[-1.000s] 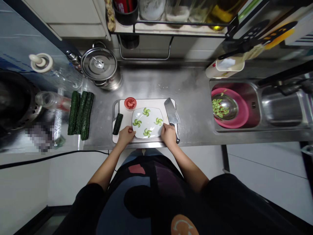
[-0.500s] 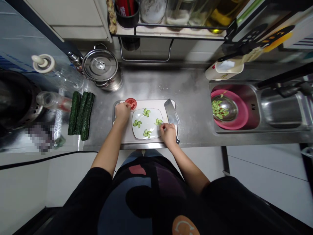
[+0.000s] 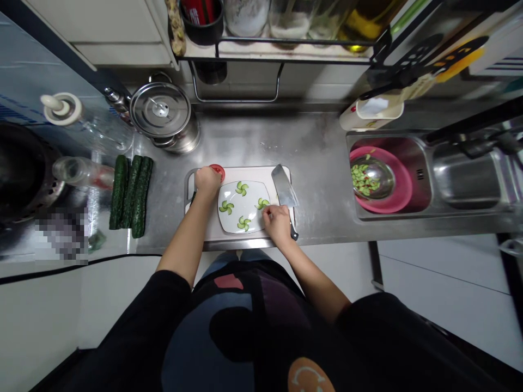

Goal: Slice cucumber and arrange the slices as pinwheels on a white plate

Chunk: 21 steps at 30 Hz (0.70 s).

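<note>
A white square plate (image 3: pixel 245 207) lies on a white cutting board (image 3: pixel 281 170), with several pinwheels of green cucumber slices on it. My left hand (image 3: pixel 207 182) is closed over a red tomato half (image 3: pixel 219 170) at the board's far left corner. My right hand (image 3: pixel 275 220) rests on the plate's right rim, fingers pinched by the nearest cucumber pinwheel (image 3: pixel 262 203). A cleaver (image 3: pixel 284 188) lies on the board's right side, just beyond my right hand.
Three whole cucumbers (image 3: pixel 129 195) lie on the steel counter at the left, next to a lying bottle (image 3: pixel 81 171) and a lidded steel pot (image 3: pixel 162 114). A sink at the right holds a pink basin (image 3: pixel 402 188) with a steel bowl (image 3: pixel 373 179) of green pieces.
My left hand went from the plate's near left edge up to the tomato half and closed over it. My right hand shifted along the plate's right rim towards the cucumber pinwheel.
</note>
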Each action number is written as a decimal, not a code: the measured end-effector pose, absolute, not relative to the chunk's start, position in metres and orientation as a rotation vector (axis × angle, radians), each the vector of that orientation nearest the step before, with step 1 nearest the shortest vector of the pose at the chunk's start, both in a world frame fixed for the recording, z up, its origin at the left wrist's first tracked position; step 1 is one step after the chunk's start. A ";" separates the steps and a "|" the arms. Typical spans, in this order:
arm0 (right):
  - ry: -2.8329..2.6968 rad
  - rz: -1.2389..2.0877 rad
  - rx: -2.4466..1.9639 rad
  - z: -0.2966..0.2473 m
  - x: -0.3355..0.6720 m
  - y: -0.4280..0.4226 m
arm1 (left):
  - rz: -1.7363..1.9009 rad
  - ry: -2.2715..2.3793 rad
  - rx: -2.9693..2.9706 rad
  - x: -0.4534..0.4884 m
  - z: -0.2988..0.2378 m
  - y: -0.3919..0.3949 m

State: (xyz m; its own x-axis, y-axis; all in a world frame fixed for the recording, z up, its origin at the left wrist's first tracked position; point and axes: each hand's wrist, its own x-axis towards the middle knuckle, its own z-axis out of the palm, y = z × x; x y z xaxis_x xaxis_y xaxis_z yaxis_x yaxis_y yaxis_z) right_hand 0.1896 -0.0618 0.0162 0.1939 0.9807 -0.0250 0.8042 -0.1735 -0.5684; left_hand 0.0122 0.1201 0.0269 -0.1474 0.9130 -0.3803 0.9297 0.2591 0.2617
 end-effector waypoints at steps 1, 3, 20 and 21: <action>-1.666 0.546 -2.043 0.016 0.189 -0.062 | -0.049 2.084 1.655 0.013 0.027 0.120; -1.663 0.548 -2.035 0.017 0.189 -0.061 | -0.043 2.089 1.633 0.013 0.028 0.120; -1.048 1.294 -1.750 0.019 0.175 0.017 | 0.404 1.311 1.084 0.022 0.038 0.064; -1.039 1.331 -1.743 0.018 0.175 0.021 | 0.402 1.305 1.072 0.023 0.035 0.063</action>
